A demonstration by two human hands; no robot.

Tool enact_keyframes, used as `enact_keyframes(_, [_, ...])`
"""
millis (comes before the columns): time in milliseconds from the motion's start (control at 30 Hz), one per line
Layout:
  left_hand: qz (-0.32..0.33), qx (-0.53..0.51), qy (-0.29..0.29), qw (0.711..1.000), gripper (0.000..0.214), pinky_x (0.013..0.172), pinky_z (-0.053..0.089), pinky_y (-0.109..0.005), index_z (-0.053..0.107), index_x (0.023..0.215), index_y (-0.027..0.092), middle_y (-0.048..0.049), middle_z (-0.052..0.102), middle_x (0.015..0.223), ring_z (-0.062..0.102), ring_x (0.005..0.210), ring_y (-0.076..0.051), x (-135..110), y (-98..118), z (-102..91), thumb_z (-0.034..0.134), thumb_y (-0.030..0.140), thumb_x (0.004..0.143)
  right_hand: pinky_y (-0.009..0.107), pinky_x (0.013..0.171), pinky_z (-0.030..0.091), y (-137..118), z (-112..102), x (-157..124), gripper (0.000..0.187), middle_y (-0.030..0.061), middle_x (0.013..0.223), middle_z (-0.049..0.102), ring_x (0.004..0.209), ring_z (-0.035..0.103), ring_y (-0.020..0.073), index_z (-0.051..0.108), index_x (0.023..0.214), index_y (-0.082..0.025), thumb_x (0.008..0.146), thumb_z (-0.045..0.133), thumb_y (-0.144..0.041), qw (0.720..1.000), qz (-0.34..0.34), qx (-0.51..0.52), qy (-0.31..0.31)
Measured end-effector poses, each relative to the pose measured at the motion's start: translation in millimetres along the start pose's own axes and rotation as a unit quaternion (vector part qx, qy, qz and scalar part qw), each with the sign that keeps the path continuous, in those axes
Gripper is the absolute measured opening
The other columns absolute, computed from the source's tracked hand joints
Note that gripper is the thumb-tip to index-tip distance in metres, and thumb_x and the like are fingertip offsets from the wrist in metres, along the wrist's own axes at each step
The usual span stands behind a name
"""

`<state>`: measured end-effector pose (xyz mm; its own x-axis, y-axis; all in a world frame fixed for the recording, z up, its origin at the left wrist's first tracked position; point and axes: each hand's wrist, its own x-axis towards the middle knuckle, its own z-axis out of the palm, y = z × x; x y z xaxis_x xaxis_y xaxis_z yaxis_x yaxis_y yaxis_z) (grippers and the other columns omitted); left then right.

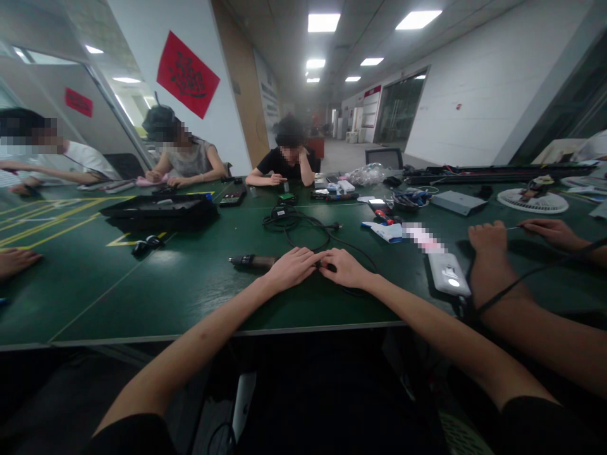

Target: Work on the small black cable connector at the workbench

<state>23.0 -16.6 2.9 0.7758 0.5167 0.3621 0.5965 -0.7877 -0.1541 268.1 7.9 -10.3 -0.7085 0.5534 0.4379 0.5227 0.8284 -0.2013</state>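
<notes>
Apparently steadying black-and-brown cylindrical drill-like tool (260,261) on glossy green tabletop (180,297) with left hand (294,266) and right hand (345,268); cannot tell whether grasping. Before any lifting, confirm grip.

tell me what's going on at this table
At the green table, the camera wearer's left hand covers one end of a dark cylindrical tool. The right hand meets the left at the fingers. A loosely coiled black cord lies beyond them. At the right, another person's hands hold something too thin to identify.
</notes>
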Motion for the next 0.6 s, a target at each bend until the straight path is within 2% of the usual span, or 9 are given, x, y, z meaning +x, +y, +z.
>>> enact_keyframes(167, [0.014, -0.012, 0.001, 1.000, 0.061, 0.101, 0.046, -0.039, 0.026, 0.164, 0.023, -0.0099, 0.062, 0.124, 0.057, 0.116, -0.025, -0.8, 0.5, -1.8, 0.044, 0.027, 0.106, 0.038, 0.092, 0.044, 0.5, 0.4, -0.2, 0.012, 0.0073, 0.108, 0.071, 0.100, 0.061, 0.0227, 0.071, 0.091, -0.020, 0.099, 0.066, -0.029, 1.000, 0.001, 0.002, -0.003])
enact_keyframes(333, [0.002, -0.003, 0.003, 1.000, 0.059, 0.099, 0.046, -0.040, 0.027, 0.163, 0.022, -0.0097, 0.063, 0.117, 0.058, 0.111, -0.025, -0.5, 1.7, -4.3, 0.042, 0.030, 0.108, 0.038, 0.092, 0.044, 1.6, 0.7, -0.5, 0.014, 0.0071, 0.111, 0.071, 0.101, 0.060, 0.0227, 0.070, 0.090, -0.020, 0.099, 0.066, -0.029, 1.000, 0.000, 0.001, -0.002])
enact_keyframes(500, [0.015, -0.008, -0.009, 1.000, 0.063, 0.103, 0.045, -0.040, 0.025, 0.164, 0.021, -0.0107, 0.062, 0.126, 0.057, 0.117, -0.025, -0.8, 2.4, -5.9, 0.044, 0.024, 0.105, 0.037, 0.090, 0.044, 0.9, 0.8, -0.4, 0.015, 0.0072, 0.108, 0.071, 0.099, 0.060, 0.0225, 0.070, 0.088, -0.020, 0.099, 0.066, -0.029, 1.000, 0.003, 0.000, 0.000])
enact_keyframes(600, [0.006, -0.004, -0.013, 1.000, 0.062, 0.101, 0.046, -0.040, 0.023, 0.165, 0.022, -0.0098, 0.063, 0.123, 0.057, 0.114, -0.025, -1.0, 1.4, -4.7, 0.042, 0.027, 0.106, 0.037, 0.091, 0.044, 0.4, 0.4, -0.3, 0.014, 0.0074, 0.109, 0.071, 0.100, 0.060, 0.0226, 0.070, 0.088, -0.020, 0.099, 0.066, -0.029, 1.000, 0.002, 0.001, -0.003])
